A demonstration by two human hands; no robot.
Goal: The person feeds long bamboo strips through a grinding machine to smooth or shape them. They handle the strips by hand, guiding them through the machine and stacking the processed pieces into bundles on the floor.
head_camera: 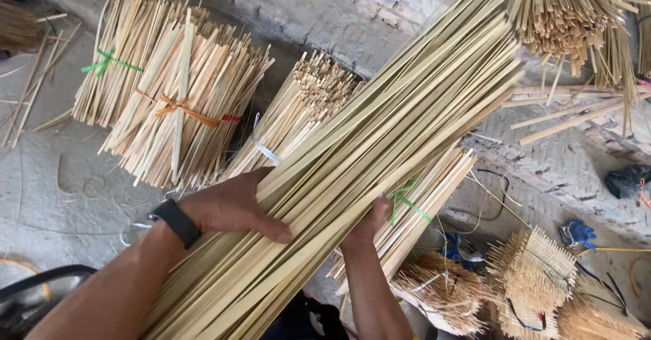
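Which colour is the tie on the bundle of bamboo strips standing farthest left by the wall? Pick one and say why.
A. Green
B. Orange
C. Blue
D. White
A: the leftmost bundle carries a green tie knotted across its front, while the bundle beside it has an orange tie and the one to the right of that a white tie.

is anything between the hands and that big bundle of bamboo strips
Nothing visible. The left hand lies directly on top of the long bundle of bamboo strips, fingers wrapped over its edge. The right hand presses against the bundle's underside, partly hidden by the strips. Tied bundles lie on the concrete floor behind.
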